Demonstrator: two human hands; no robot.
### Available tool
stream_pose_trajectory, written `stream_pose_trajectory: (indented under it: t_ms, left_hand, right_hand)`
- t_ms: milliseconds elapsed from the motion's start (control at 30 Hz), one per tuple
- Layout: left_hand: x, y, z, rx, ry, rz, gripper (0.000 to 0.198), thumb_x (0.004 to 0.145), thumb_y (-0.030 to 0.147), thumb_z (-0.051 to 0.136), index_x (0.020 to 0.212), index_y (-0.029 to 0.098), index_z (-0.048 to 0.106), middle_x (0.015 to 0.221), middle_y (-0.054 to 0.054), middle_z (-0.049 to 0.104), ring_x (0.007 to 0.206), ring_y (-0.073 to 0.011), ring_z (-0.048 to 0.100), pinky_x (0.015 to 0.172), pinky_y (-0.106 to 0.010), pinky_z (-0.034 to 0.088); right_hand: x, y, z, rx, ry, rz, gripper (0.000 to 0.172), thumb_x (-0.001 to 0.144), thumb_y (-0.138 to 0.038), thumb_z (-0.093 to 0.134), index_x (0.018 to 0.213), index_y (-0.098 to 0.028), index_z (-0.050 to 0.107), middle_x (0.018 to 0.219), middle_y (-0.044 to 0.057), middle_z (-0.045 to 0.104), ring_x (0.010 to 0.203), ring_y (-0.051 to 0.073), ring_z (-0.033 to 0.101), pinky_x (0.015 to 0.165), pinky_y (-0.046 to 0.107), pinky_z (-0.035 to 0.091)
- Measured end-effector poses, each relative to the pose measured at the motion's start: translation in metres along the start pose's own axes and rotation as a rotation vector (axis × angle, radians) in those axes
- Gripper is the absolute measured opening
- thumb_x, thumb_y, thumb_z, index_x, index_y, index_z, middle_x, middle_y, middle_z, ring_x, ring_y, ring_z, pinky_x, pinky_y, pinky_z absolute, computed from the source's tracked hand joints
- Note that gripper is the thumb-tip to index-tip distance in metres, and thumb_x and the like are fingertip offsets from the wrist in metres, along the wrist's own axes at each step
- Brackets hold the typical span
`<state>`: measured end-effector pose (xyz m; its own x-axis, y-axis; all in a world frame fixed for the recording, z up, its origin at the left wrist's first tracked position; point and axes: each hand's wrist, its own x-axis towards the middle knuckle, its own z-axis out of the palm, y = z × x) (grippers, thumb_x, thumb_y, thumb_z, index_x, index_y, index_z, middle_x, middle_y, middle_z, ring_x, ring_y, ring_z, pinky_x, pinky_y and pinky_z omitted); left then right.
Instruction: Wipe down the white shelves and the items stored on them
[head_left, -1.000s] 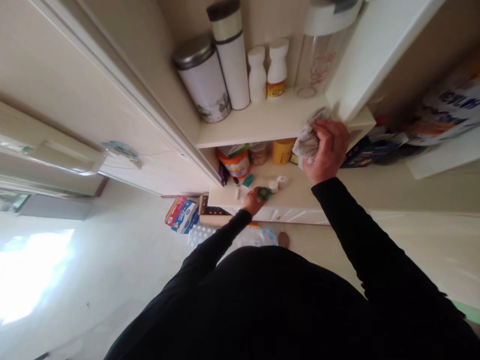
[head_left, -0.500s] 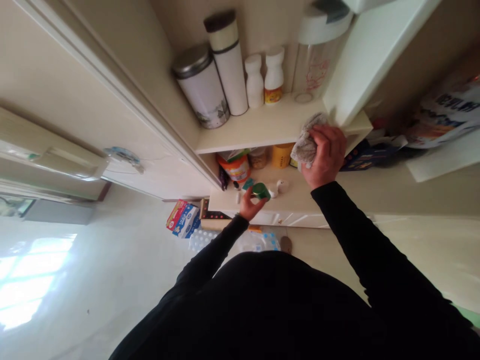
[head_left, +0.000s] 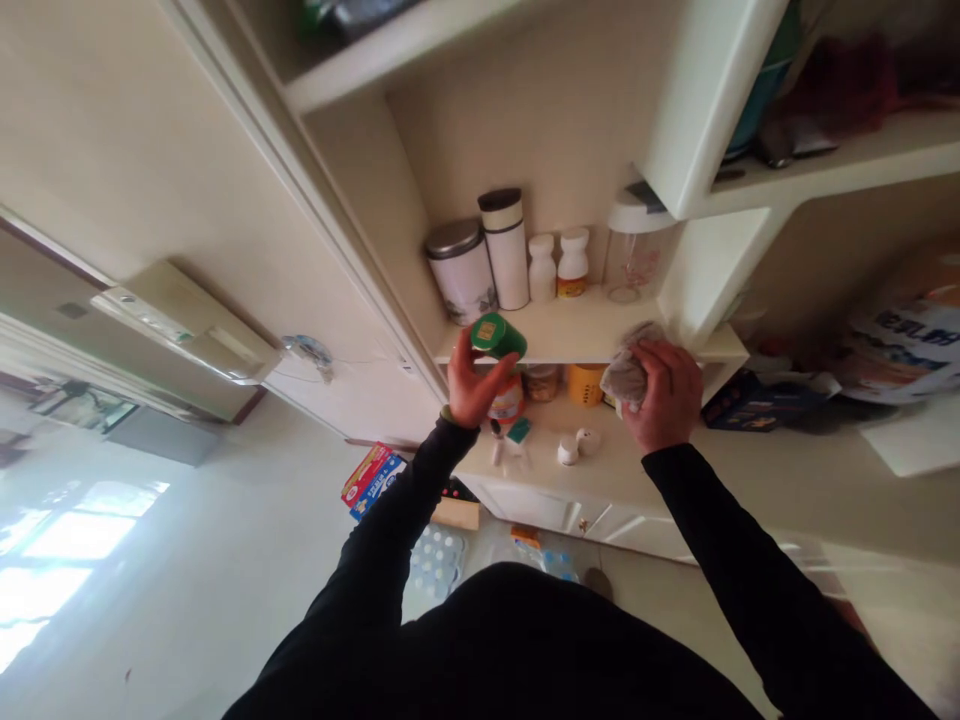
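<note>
While the left hand [head_left: 476, 385] holds a small green bottle [head_left: 497, 337] up in the air, the right hand [head_left: 664, 395] is clamped round a crumpled grey cloth [head_left: 625, 380], and that's two very different grips! On the left, the fingers are curled round the lower end of the bottle, which tilts just in front of the edge of the upper shelf [head_left: 555, 335], with its yellow label showing at the top. It looks light, and that smooth side could be slippery, so the body is the place to hold it, just as the hand is doing. Over on the right, the fingers are bent firmly over the cloth, bunching it just under that same edge, and a soft, squashy thing like that should be easy to take by the handful. Right behind the left hand sits an orange-labelled tub [head_left: 507, 402], a yellow jar [head_left: 586, 384] stands just beside the cloth, and two small white caps [head_left: 577, 446] lie out on the lower shelf [head_left: 622, 480], near the front!
</note>
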<state>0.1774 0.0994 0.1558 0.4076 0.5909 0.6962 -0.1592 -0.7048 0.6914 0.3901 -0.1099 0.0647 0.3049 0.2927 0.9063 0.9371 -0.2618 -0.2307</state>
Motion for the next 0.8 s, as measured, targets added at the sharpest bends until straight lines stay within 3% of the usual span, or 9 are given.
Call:
stream_pose_trajectory:
  t_ms: [133,233,333,433,600,800]
  left_hand:
    - [0.062,0.0,-0.009,0.054,0.142,0.1,0.062,0.088,0.054,0.091,0.136,0.023,0.067,0.118,-0.008,0.076,0.101,-0.0211,0.078,0.093,-0.036,0.066]
    - [0.12,0.001,-0.018,0.175,0.218,0.155,0.067,0.094,0.047,0.088,0.149,0.022,0.061,0.132,-0.013,0.075,0.12,-0.0268,0.077,0.11,-0.043,0.063]
    - [0.175,0.003,-0.021,0.25,0.189,0.178,0.074,0.099,0.039,0.083,0.163,0.023,0.05,0.159,-0.018,0.066,0.151,-0.031,0.064,0.131,-0.048,0.05]
    - [0.214,0.005,-0.017,0.292,0.133,0.106,0.083,0.1,0.037,0.082,0.171,0.023,0.041,0.174,-0.02,0.054,0.166,-0.0327,0.051,0.141,-0.05,0.038]
    - [0.239,0.001,-0.006,0.334,0.093,-0.012,0.079,0.096,0.029,0.085,0.166,0.016,0.05,0.163,-0.024,0.064,0.164,-0.0405,0.053,0.143,-0.06,0.032]
    - [0.248,-0.008,-0.008,0.393,0.075,-0.1,0.081,0.09,0.017,0.086,0.164,0.016,0.053,0.173,-0.025,0.055,0.164,-0.0374,0.054,0.141,-0.056,0.037]
  right_hand:
    - [0.003,0.002,0.001,-0.027,0.071,-0.099,0.065,0.081,-0.011,0.066,0.146,-0.017,0.065,0.139,0.016,0.076,0.131,0.034,0.073,0.118,0.053,0.059]
    - [0.005,0.001,0.0,-0.011,0.085,-0.141,0.069,0.083,-0.009,0.067,0.151,-0.02,0.062,0.139,0.017,0.077,0.13,0.036,0.074,0.118,0.052,0.06]
    - [0.005,0.0,-0.002,0.007,0.072,-0.121,0.072,0.084,-0.008,0.066,0.154,-0.023,0.059,0.14,0.016,0.077,0.13,0.037,0.075,0.118,0.054,0.06]
    - [0.004,0.0,-0.002,0.027,0.057,-0.129,0.077,0.082,-0.007,0.066,0.157,-0.023,0.057,0.142,0.017,0.076,0.131,0.039,0.075,0.119,0.055,0.06]
    - [0.005,0.001,0.0,0.036,0.06,-0.143,0.08,0.077,-0.005,0.067,0.156,-0.02,0.058,0.142,0.017,0.075,0.131,0.036,0.075,0.119,0.055,0.061]
    - [0.008,-0.002,-0.002,0.045,0.068,-0.144,0.084,0.082,-0.006,0.065,0.164,-0.024,0.053,0.142,0.017,0.076,0.131,0.038,0.074,0.116,0.056,0.063]
